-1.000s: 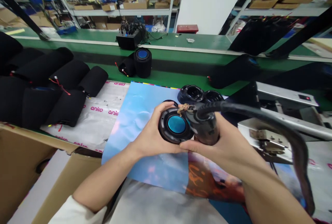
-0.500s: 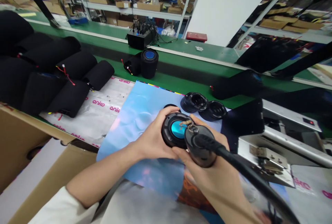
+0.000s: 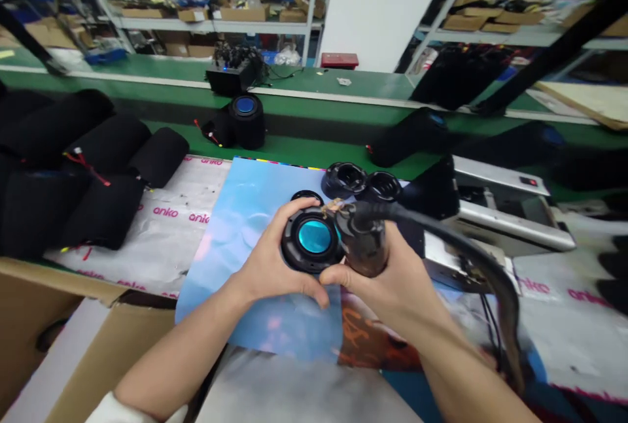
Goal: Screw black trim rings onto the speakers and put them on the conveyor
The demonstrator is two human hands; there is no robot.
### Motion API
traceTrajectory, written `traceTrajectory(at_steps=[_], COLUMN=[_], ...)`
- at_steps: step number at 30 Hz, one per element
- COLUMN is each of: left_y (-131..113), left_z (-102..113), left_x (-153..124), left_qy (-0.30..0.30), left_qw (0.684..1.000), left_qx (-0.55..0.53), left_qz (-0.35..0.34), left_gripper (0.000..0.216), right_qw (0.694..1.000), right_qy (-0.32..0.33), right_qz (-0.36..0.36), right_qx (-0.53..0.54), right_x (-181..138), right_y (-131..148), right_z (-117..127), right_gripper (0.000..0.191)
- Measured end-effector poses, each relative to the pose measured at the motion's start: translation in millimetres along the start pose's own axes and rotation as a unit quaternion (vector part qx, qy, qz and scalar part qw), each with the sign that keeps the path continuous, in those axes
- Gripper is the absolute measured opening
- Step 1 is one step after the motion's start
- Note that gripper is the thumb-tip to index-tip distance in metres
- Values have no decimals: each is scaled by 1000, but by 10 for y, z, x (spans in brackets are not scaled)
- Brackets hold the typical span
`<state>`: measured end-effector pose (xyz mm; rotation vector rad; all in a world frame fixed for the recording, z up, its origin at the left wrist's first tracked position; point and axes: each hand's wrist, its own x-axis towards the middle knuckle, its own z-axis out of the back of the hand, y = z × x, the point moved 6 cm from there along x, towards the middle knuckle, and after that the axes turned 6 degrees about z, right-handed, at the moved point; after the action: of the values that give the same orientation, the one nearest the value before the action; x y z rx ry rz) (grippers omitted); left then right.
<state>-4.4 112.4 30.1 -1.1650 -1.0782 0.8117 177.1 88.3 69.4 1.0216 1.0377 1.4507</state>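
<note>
My left hand is wrapped round a black round speaker part with a shiny blue disc in its middle. In my right hand is a dark electric screwdriver, its corded end and hanging ring towards me. It stands close against the right side of the speaker part; its bit is hidden below. Just behind my left fingers lies a black ring. Two glossy black hollow housings sit beyond the screwdriver. Beneath both hands is a blue printed sheet.
Black fabric-covered cylinders with loose wires are piled at left, more at the back right. A metal machine stands right. The cord arcs over my right forearm. An open cardboard box is at front left.
My view has turned to the right, so the bench things sit further left. The screwdriver has come more upright and off the blue disc, which now shows in full. Both hands keep their hold.
</note>
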Motion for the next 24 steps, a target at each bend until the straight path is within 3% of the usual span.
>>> traceTrajectory(at_steps=[4, 6, 9, 12, 16, 21, 24], left_y=[-10, -52, -120, -161, -184, -200, -172], left_z=[33, 66, 122, 136, -110, -886, -1213], left_x=[-37, -56, -55, -5, 130, 280, 325], left_qy=[-51, -63, -61, -55, -32, 120, 188], left_qw=[996, 992, 986, 984, 987, 990, 981], left_qx=[65, 104, 145, 158, 148, 66, 28], left_qz=[-26, -41, -58, -57, -47, -19, 41], left_gripper=[95, 91, 88, 85, 83, 83, 93], right_qw=[991, 977, 922, 876, 878, 891, 913], right_qy=[2, -102, -314, -430, -438, -422, -380], right_qz=[-51, -1, 111, 169, 187, 161, 144], right_qx=[126, 187, 199, 137, 51, 48, 31], right_x=[-17, -88, -377, -665, -699, -459, -319], right_y=[-38, 6, 165, 376, 549, 462, 371], right_z=[194, 555, 1212, 1640, 1793, 1734, 1699], right_gripper=[89, 87, 90, 85, 75, 100, 98])
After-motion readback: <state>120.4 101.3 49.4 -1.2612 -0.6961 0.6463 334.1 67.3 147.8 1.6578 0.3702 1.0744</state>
